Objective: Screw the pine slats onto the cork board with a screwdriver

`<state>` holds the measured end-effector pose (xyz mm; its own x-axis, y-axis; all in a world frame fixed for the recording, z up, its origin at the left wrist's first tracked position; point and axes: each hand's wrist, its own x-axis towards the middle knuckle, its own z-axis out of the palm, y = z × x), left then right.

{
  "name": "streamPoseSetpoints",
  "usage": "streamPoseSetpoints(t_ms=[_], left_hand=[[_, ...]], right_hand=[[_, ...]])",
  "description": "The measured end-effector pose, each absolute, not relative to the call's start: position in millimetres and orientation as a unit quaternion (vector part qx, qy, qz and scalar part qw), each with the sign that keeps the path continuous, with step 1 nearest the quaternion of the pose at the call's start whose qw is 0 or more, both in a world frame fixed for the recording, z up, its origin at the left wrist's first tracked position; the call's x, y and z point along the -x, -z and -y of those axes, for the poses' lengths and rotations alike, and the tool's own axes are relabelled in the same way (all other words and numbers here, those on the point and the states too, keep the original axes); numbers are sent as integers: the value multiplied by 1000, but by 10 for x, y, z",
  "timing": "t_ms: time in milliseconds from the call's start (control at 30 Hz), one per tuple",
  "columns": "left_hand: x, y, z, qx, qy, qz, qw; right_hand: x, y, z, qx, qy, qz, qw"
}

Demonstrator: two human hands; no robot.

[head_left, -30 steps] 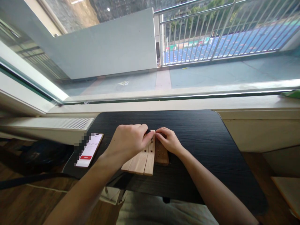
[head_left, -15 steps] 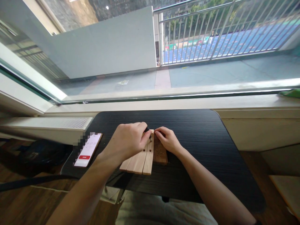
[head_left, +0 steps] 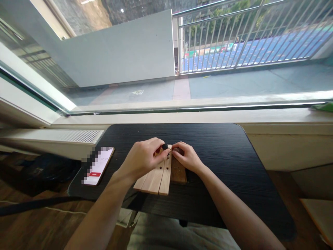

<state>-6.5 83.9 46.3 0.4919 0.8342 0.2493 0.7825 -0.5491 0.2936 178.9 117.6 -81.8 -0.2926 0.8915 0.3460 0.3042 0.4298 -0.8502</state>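
Note:
My left hand (head_left: 145,154) is closed around a small tool with a black end (head_left: 165,146) and a red part, perhaps a stubby screwdriver; the fingers hide most of it. It hovers at the far right corner of a pale slatted wooden board (head_left: 153,182) with dark holes. Thumb and curled fingers of my right hand (head_left: 187,157) grip that board's far right edge. Under the board, and sticking out to its right, lies a darker brown wooden block (head_left: 178,175) with small holes. Something roundish and brown shows beneath the right fingers, too covered to name.
Both pieces of wood rest on a black table (head_left: 218,194). A phone (head_left: 97,170) with a lit screen lies near the table's left edge. Beyond the far edge are a windowsill (head_left: 197,116) and a large window. A radiator (head_left: 75,136) stands at the left.
My left hand has turned slightly, so more of the tool's black end and its red part show. The right hand stays at the board's edge. The whole view has shifted a little.

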Motion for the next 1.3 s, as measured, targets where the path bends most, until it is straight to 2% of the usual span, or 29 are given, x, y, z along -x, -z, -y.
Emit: streamPoseSetpoints(t_ms=[200, 900, 1167, 1300], left_hand=[[49, -393, -819, -839, -261, -466, 102], [28, -339, -796, -797, -320, -489, 154], [85, -326, -803, -866, -275, -418, 12], [73, -299, -802, -860, -293, -415, -37]], right_hand=[[-1810, 816, -1184, 406, -339, 740, 415], [-1833, 788, -1187, 390, -340, 752, 409], [-1820, 804, -1195, 386, -328, 755, 417], [-1825, 799, -1188, 388, -329, 755, 414]])
